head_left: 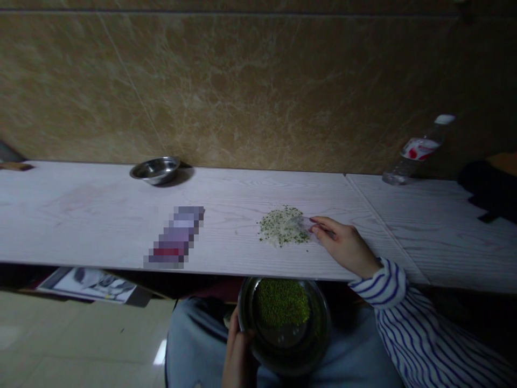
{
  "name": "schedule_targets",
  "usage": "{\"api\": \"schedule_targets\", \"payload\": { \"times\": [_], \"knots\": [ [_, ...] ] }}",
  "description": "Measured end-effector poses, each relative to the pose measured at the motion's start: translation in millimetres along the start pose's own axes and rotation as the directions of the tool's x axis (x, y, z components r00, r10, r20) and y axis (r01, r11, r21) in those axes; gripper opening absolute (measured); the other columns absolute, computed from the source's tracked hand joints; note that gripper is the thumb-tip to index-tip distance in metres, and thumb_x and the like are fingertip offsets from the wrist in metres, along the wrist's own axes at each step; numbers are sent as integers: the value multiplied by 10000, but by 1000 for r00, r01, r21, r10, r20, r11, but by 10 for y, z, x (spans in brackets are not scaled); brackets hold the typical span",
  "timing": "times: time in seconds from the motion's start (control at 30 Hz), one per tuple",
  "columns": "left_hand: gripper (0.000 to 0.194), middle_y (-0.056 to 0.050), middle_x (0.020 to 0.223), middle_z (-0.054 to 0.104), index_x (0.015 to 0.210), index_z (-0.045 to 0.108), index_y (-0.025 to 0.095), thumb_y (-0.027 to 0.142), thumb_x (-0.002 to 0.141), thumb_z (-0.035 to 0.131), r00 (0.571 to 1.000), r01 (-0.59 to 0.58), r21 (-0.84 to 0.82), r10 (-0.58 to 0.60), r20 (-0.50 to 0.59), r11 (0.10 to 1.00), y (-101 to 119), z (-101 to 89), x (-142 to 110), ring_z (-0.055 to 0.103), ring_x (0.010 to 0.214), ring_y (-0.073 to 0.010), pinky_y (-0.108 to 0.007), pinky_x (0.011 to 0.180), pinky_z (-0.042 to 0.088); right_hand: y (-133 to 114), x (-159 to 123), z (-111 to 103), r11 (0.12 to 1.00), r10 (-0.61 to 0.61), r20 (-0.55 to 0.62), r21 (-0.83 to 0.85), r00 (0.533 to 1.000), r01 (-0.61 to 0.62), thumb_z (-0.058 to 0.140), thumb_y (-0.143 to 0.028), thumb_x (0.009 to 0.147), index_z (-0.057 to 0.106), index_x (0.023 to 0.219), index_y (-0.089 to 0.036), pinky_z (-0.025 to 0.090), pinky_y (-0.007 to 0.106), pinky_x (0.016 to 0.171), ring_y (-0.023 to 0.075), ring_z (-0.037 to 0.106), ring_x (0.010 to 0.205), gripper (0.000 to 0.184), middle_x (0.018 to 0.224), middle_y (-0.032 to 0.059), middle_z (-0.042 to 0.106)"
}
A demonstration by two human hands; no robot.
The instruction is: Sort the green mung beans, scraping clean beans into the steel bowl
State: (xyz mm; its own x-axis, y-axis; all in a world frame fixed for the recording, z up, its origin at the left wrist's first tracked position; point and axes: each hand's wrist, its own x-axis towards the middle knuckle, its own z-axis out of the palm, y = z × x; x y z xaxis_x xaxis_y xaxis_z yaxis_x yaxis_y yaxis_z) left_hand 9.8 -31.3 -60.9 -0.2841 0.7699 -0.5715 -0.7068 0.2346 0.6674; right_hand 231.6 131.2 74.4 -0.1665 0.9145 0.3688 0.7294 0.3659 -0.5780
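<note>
From where I stand, the person's right hand (345, 245) has its thumb and fingers pinched on a thin clear plastic piece (306, 226), whose far end meets a pile of white grains flecked with green (280, 226) on the pale wooden counter (226, 188). The left hand (238, 345) grips the side of a steel bowl (321, 328) over the lap (351, 350), just below the counter's edge, with loose green beans (283, 302) (mung beans, by the look of them) lying toward its far side. I'd expect the plastic to be light and bendy, best pinched at its near edge; the bowl should be stiff and rather slippery, surest by the rim, while the grains would scatter under a hard push.
</note>
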Motion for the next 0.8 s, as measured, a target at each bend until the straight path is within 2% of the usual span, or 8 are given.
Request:
{"api": "schedule_targets", "payload": {
  "times": [0.17,0.27,0.33,0.43,0.53,0.63,0.8],
  "knots": [
    [578,-66,1063,768,1112,712,244,247,535,721,1000,-8,-7,7,-27,1000,-22,-9,-7,615,1195,-389,-437,894,535,-58,-27,51,1000,-13,44,27,999,12,567,-290,911,744,1143,-206,614,322,778,222,771,869,304,1016,72,811],
    [608,-87,1160,746,1168,696,244,306,564,728,1000,-17,-14,17,3,1000,-40,-35,22,589,1232,-397,-451,893,536,-94,-54,46,998,-30,72,56,997,26,572,-277,903,750,1127,-209,616,339,821,225,771,908,295,1035,70,810],
    [634,-98,1167,738,1174,689,243,362,554,740,999,-8,-7,9,31,1000,-54,-74,76,611,1181,-413,-470,860,547,-101,-69,30,996,-45,91,78,995,38,574,-265,898,756,1113,-214,615,341,837,224,770,925,286,1044,66,809],
    [741,-98,1048,747,1131,700,225,322,403,796,999,22,82,-24,21,996,-58,-128,145,641,1041,-423,-462,798,554,-76,-70,11,994,-34,91,105,995,24,580,-274,899,754,1121,-222,620,324,807,219,770,911,287,1038,60,810],
    [726,-106,1060,734,1171,692,221,366,465,782,999,-2,91,-3,51,996,-29,-107,86,634,1035,-402,-430,772,547,-39,-46,20,993,7,63,114,998,-15,580,-285,903,742,1150,-211,622,319,772,219,771,883,304,1013,68,812],
    [688,-110,1238,693,1329,609,244,410,670,718,994,-28,55,22,109,998,22,-24,-81,603,1143,-371,-390,790,531,-36,-26,47,994,1,67,109,998,-8,581,-279,903,747,1139,-208,616,337,806,223,768,906,297,1028,73,810],
    [681,-87,1272,654,1356,579,252,403,706,713,988,-71,74,60,139,995,88,47,-234,581,1150,-344,-362,815,511,-90,-52,60,992,-22,123,128,992,6,575,-248,904,754,1137,-217,623,342,810,218,769,903,295,1038,66,810]
  ]
}}
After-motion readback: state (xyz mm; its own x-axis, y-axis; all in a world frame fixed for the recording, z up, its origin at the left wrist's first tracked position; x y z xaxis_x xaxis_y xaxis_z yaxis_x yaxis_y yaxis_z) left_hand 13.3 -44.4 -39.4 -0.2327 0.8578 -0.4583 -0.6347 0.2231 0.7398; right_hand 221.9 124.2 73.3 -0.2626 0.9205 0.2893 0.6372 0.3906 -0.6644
